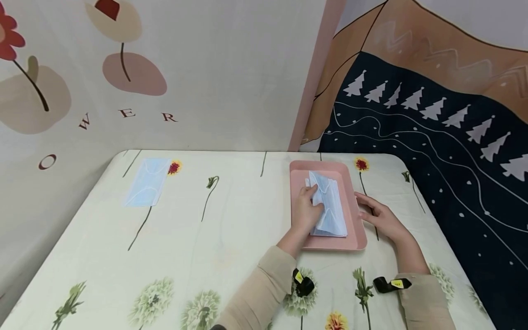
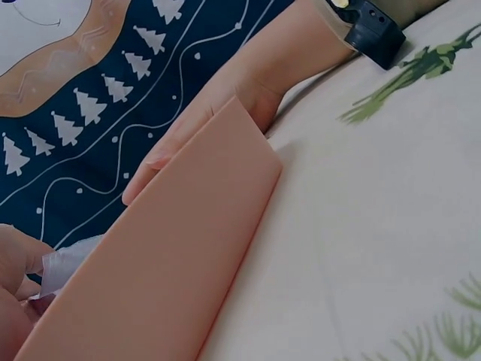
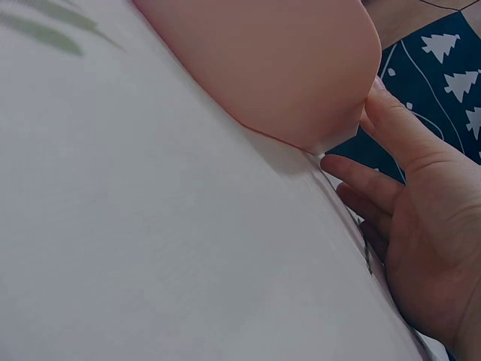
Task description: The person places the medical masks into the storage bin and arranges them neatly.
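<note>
A pink tray at the table's right side holds a stack of pale blue face masks. My left hand reaches over the tray's left rim and pinches the top face mask by its left edge, between thumb and fingers. In the left wrist view the tray's outer wall hides most of that mask. My right hand is beside the tray's right wall, its fingers lightly bent. The right wrist view has the thumb of this hand against the tray's corner, fingers below.
Another blue face mask lies flat on the far left of the table. A flower-print cloth covers the table. Behind stands a pale printed wall, with a dark tree-patterned hanging to the right.
</note>
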`<control>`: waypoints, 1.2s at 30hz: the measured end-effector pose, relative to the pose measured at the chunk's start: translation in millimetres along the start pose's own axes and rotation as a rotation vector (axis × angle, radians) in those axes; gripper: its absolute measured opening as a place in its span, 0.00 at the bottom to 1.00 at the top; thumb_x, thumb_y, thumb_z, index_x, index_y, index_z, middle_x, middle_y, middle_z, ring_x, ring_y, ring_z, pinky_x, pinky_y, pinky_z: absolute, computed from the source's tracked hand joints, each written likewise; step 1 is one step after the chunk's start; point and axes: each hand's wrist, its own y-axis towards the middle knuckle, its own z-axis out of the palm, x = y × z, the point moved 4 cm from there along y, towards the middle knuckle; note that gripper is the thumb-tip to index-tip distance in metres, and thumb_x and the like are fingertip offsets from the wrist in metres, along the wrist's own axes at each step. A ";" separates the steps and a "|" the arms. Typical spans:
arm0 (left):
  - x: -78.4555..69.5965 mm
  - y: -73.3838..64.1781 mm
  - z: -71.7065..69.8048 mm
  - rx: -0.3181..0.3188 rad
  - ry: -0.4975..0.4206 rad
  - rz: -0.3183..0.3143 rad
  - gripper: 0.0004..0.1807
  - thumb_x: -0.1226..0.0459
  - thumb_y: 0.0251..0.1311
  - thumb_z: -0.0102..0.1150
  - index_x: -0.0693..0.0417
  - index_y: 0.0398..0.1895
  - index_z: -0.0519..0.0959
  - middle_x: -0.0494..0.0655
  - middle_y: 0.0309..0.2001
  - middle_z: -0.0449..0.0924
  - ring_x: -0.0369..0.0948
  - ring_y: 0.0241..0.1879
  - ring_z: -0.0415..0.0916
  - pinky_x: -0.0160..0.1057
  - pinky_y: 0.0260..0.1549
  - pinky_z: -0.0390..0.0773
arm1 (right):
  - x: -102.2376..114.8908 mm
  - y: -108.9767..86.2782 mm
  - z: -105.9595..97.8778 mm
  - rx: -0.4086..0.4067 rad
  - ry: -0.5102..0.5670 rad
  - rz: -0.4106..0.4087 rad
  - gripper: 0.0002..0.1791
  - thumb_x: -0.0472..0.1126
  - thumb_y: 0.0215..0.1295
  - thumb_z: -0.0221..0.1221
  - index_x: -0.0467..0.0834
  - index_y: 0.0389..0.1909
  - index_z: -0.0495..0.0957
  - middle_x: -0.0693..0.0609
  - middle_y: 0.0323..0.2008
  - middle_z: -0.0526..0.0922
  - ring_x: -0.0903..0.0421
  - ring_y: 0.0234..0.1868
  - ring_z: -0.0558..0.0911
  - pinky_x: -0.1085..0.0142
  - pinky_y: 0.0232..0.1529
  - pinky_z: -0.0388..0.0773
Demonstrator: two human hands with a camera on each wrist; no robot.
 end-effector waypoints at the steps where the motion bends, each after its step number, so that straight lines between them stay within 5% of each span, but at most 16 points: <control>1: -0.1 -0.1 0.4 0.003 0.013 0.004 0.30 0.76 0.52 0.60 0.68 0.62 0.70 0.54 0.52 0.72 0.44 0.46 0.72 0.37 0.45 0.75 | 0.2 0.0 0.0 -0.001 -0.002 0.001 0.33 0.37 0.69 0.56 0.41 0.72 0.57 0.32 0.65 0.62 0.72 0.59 0.65 0.81 0.56 0.61; 5: 1.1 -0.2 2.4 0.020 0.094 -0.007 0.29 0.72 0.55 0.61 0.68 0.63 0.70 0.55 0.54 0.71 0.47 0.54 0.71 0.41 0.53 0.72 | 0.6 0.0 -0.1 -0.003 -0.004 0.009 0.33 0.38 0.69 0.57 0.41 0.72 0.57 0.33 0.65 0.62 0.72 0.59 0.65 0.81 0.56 0.61; 15: 1.5 -3.4 4.7 0.076 0.421 -0.049 0.38 0.57 0.50 0.72 0.60 0.65 0.70 0.52 0.57 0.70 0.46 0.50 0.67 0.44 0.48 0.69 | 0.4 0.7 -0.6 -0.008 0.000 0.015 0.34 0.39 0.68 0.57 0.41 0.72 0.57 0.33 0.65 0.63 0.72 0.58 0.66 0.81 0.55 0.61; 36: 4.3 -6.8 9.1 0.150 0.660 -0.063 0.42 0.50 0.53 0.68 0.59 0.68 0.66 0.58 0.55 0.61 0.48 0.54 0.59 0.44 0.51 0.65 | 1.8 -0.4 0.7 -0.015 -0.011 0.028 0.34 0.40 0.68 0.58 0.42 0.72 0.58 0.33 0.65 0.63 0.73 0.59 0.64 0.82 0.55 0.60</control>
